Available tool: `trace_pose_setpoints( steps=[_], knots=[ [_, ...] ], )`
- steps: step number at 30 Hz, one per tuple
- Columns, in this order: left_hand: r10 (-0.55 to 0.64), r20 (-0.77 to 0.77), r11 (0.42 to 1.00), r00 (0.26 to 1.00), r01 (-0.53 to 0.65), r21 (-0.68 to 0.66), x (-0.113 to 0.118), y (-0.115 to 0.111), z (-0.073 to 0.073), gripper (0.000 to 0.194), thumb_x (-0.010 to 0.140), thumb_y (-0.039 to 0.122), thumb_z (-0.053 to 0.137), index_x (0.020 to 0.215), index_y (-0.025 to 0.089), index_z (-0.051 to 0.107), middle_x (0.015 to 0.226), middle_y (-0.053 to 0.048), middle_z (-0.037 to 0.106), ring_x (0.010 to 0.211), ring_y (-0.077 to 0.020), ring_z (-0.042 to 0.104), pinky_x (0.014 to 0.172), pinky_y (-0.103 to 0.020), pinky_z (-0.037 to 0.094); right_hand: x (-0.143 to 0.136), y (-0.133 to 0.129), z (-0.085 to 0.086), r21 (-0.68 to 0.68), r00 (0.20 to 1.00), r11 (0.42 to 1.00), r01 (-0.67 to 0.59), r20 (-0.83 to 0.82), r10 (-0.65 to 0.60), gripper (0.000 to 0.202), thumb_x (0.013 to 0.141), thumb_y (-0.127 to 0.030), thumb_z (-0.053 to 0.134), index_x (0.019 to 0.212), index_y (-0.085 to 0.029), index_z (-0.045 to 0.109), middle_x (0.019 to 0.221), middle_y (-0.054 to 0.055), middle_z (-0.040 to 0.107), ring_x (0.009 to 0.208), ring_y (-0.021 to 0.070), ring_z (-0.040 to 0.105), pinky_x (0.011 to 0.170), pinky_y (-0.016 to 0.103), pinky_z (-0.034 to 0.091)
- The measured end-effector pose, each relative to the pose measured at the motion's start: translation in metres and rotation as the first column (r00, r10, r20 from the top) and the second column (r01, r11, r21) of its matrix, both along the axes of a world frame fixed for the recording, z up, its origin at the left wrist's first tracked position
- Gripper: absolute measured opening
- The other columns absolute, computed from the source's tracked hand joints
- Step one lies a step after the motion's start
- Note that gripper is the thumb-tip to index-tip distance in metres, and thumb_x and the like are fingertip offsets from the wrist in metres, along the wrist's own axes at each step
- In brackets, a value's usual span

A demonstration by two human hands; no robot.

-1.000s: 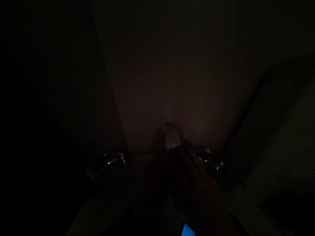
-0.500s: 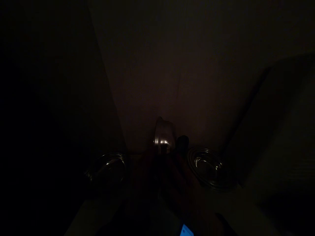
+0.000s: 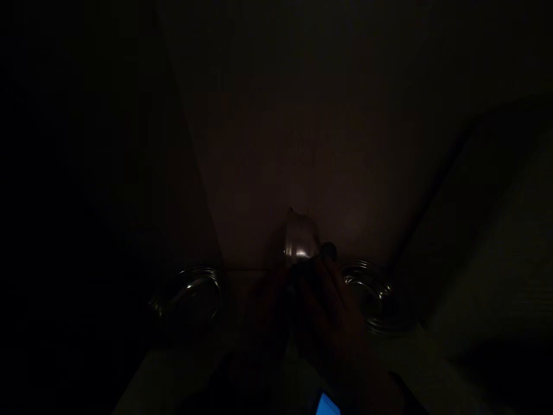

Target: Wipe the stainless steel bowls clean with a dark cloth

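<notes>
The scene is very dark. Near the middle stands a shiny metal bowl (image 3: 301,239), tilted on its side, its lower part lost in shadow. My right hand (image 3: 330,311) reaches up from below, with its fingers curled over the dark area at the bowl's lower edge. Beside the bowl, at those fingertips, a dark rounded thing (image 3: 329,251) sticks out; its kind does not show. My left hand (image 3: 263,302) is a faint shape below and left of the bowl, with its fingers lost in the dark.
On the left lies a shiny metal dish (image 3: 194,294). To the right sits what looks like a stack of metal dishes (image 3: 380,323), partly behind my right hand. A small lit blue screen (image 3: 327,405) glows at the bottom edge. Behind rises a plain dark surface (image 3: 302,144).
The bowl has shifted a little to the right, and both hands and the dark rounded thing have moved with it. My right hand now covers more of the right-hand dishes.
</notes>
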State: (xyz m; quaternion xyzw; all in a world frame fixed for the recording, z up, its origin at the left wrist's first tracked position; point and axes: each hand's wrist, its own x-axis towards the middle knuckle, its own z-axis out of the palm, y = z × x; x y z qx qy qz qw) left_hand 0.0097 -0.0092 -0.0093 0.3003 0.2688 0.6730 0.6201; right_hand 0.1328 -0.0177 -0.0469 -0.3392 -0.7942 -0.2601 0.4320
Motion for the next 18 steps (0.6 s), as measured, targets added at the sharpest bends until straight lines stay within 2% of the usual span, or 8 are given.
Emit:
trace_pose_setpoints(
  steps=[4, 7, 9, 11, 13, 18],
  knots=[
    [0.015, -0.01, 1.0, 1.0, -0.015, 0.015, -0.001, 0.0, 0.002, 0.03, 0.092, 0.036, 0.057, 0.111, 0.013, 0.061, 0.108, -0.008, 0.064, 0.091, -0.017, 0.064, 0.078, -0.035, 0.055, -0.006, 0.001, -0.011, 0.043, 1.0, 0.999, -0.011, 0.006, 0.011, 0.045, 0.088, -0.013, 0.055, 0.132, -0.01, 0.053, 0.162, 0.016, 0.011, 0.143, 0.0438, 0.023, 0.096, 0.061, 0.051],
    [0.013, -0.02, 0.999, 1.0, -0.012, 0.032, -0.003, 0.0, 0.003, 0.03, 0.093, 0.036, 0.056, 0.112, 0.013, 0.061, 0.108, -0.008, 0.064, 0.091, -0.0171, 0.064, 0.078, -0.035, 0.055, -0.008, 0.003, -0.013, 0.058, 1.0, 0.998, -0.004, -0.008, 0.005, 0.048, 0.086, -0.011, 0.055, 0.134, -0.011, 0.052, 0.162, 0.016, 0.012, 0.143, 0.0429, 0.025, 0.096, 0.06, 0.052],
    [0.01, -0.027, 0.999, 1.0, -0.009, 0.043, -0.002, 0.0, 0.001, 0.03, 0.093, 0.036, 0.056, 0.111, 0.014, 0.062, 0.109, -0.008, 0.065, 0.091, -0.0174, 0.064, 0.079, -0.035, 0.056, -0.004, 0.003, -0.008, 0.043, 1.0, 0.999, -0.005, -0.012, 0.006, 0.058, 0.087, -0.011, 0.054, 0.143, -0.01, 0.042, 0.162, 0.015, 0.01, 0.143, 0.0415, 0.024, 0.097, 0.059, 0.052],
    [0.011, -0.034, 0.999, 0.999, -0.009, 0.052, 0.0, 0.0, -0.002, 0.03, 0.093, 0.036, 0.057, 0.111, 0.013, 0.062, 0.11, -0.008, 0.065, 0.093, -0.0179, 0.064, 0.08, -0.036, 0.056, 0.001, 0.003, 0.0, 0.021, 1.0, 1.0, 0.001, -0.019, 0.0, 0.068, 0.089, -0.013, 0.052, 0.152, -0.01, 0.026, 0.162, 0.016, 0.007, 0.144, 0.04, 0.023, 0.097, 0.058, 0.052],
    [0.009, -0.041, 0.998, 0.999, -0.007, 0.059, 0.002, 0.0, -0.006, 0.028, 0.092, 0.035, 0.058, 0.109, 0.013, 0.063, 0.11, -0.008, 0.066, 0.094, -0.0179, 0.065, 0.082, -0.037, 0.056, 0.005, 0.002, 0.007, -0.014, 1.0, 1.0, 0.011, -0.028, -0.012, 0.073, 0.091, -0.016, 0.05, 0.155, -0.011, 0.015, 0.162, 0.015, 0.007, 0.144, 0.0386, 0.023, 0.098, 0.058, 0.051],
    [0.007, -0.055, 0.998, 0.998, -0.004, 0.062, 0.0, -0.001, -0.004, 0.019, 0.089, 0.035, 0.061, 0.096, 0.021, 0.071, 0.108, -0.005, 0.072, 0.103, -0.02, 0.067, 0.086, -0.028, 0.055, 0.003, 0.001, 0.006, -0.028, 1.0, 1.0, -0.012, -0.011, 0.012, 0.073, 0.091, -0.017, 0.05, 0.155, -0.012, 0.014, 0.162, 0.016, 0.005, 0.145, 0.0404, 0.021, 0.098, 0.059, 0.051]
  ],
)
